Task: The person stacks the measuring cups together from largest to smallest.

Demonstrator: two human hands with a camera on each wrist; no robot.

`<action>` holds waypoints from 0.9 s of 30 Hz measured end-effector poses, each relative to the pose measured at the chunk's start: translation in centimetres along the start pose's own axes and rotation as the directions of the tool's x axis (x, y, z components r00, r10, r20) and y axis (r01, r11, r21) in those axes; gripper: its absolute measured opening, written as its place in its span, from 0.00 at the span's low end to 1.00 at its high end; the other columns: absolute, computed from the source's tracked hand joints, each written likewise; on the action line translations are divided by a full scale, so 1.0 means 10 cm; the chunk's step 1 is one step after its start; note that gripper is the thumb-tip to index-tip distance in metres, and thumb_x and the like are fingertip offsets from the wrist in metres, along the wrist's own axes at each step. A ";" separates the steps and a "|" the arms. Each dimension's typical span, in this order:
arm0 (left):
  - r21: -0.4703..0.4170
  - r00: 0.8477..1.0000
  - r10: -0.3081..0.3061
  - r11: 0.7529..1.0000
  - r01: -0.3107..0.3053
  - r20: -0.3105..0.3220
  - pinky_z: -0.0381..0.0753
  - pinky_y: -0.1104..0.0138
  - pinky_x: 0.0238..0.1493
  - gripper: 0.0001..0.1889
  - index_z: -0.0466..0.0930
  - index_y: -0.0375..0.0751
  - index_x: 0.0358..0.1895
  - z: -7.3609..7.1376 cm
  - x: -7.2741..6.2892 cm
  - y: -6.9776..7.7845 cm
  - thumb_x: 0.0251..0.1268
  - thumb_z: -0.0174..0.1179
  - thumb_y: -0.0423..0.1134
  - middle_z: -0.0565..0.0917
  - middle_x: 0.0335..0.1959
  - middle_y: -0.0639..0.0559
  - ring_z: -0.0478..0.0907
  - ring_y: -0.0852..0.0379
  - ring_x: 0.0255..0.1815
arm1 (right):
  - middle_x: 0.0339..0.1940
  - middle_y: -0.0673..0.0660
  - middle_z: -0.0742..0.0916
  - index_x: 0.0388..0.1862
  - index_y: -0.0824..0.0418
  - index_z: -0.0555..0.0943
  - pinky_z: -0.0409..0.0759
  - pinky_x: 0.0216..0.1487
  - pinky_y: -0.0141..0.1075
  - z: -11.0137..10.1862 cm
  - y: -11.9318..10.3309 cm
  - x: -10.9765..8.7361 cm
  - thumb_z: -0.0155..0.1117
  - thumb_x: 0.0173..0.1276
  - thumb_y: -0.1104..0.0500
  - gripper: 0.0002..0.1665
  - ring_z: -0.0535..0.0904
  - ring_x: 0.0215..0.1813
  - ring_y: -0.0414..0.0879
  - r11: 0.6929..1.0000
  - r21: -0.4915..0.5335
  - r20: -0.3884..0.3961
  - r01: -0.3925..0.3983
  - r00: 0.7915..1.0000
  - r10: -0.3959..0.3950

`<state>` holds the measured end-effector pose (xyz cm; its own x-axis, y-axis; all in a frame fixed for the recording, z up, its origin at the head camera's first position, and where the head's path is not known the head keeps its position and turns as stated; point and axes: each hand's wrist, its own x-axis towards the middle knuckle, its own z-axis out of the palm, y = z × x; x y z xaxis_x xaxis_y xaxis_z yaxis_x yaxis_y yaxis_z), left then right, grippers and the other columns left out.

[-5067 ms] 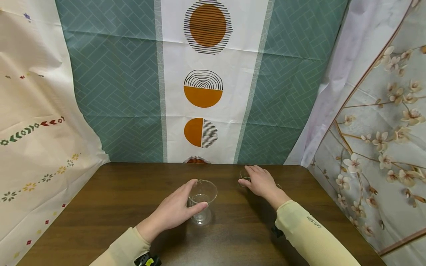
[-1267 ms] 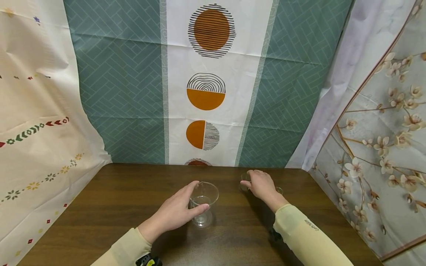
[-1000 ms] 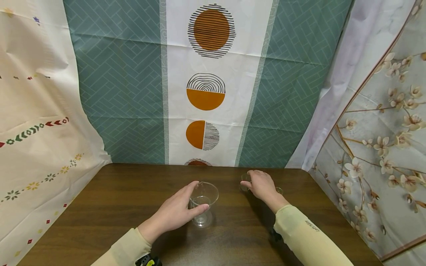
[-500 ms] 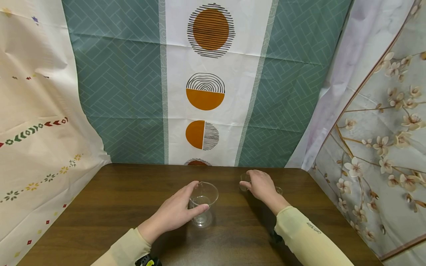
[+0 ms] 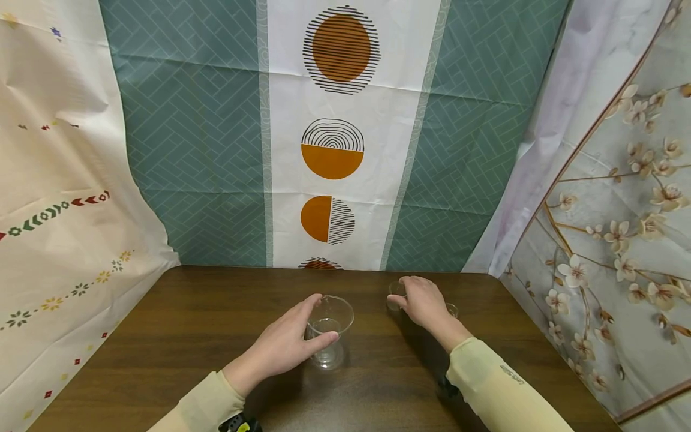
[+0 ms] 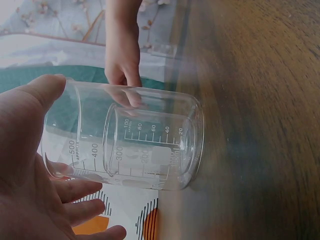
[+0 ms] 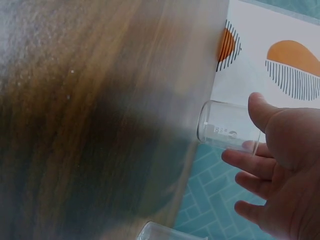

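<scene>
In the head view my left hand (image 5: 283,339) holds a large glass beaker (image 5: 332,312) by the rim, thumb on the near side and fingers behind. The left wrist view shows its marks up to 500 and a smaller beaker (image 6: 150,142), marked to 100, nested inside. The large beaker stands upright on the table. Farther back on the right, my right hand (image 5: 426,303) holds a small glass beaker (image 7: 225,125) near its rim between thumb and fingers. This small beaker stands on the tabletop, partly hidden by the hand in the head view.
Another glass beaker (image 5: 452,310) stands behind my right wrist, mostly hidden. The brown wooden table (image 5: 189,330) ends at a hanging teal and white cloth (image 5: 194,150). Patterned cloths hang along the left and right sides.
The head view has shifted slightly since the oldest frame. Both hands keep their holds, and the beakers stay in practically the same places.
</scene>
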<state>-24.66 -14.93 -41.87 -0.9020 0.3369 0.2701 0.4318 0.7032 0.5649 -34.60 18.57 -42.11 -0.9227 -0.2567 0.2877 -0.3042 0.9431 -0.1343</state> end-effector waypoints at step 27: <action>-0.001 1.000 -0.008 1.000 0.008 0.008 0.78 0.41 0.70 0.50 0.65 0.43 0.84 -0.01 -0.01 0.00 0.72 0.64 0.75 0.78 0.77 0.48 0.76 0.45 0.76 | 0.64 0.66 0.89 0.66 0.69 0.84 0.71 0.77 0.60 -0.10 -0.02 -0.12 0.75 0.78 0.43 0.33 0.80 0.72 0.66 0.999 0.051 -0.012 0.005 1.000 -0.004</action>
<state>-24.61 -15.06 -41.79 -0.9055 0.3358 0.2593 0.4242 0.7053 0.5680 -33.23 18.85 -41.48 -0.9184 -0.2581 0.3000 -0.3204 0.9298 -0.1810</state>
